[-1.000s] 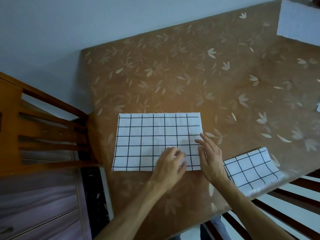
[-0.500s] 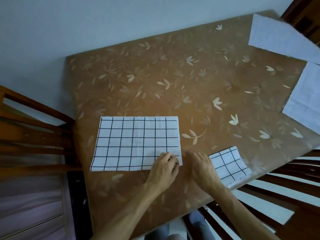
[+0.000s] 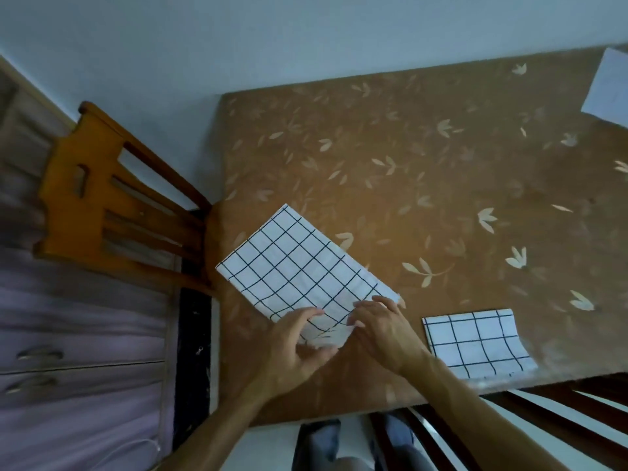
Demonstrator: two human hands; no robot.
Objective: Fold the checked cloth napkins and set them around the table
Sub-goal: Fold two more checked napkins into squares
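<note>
Brown leaf-patterned table [image 3: 441, 185] fills frame; wooden chair [image 3: 112, 198] at its left end; folded checked napkin [image 3: 299, 270] lies diagonally near table's left front corner; second checked napkin [image 3: 475, 341] flat at front edge, well apart to right; left hand [image 3: 299, 348] pinches first napkin's near corner, lifting it; right hand [image 3: 384, 328] grips same napkin's near edge just beside

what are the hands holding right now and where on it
Both hold the large white black-checked cloth napkin at its near end: left hand pinches the near corner, right hand grips the adjacent edge.
</note>
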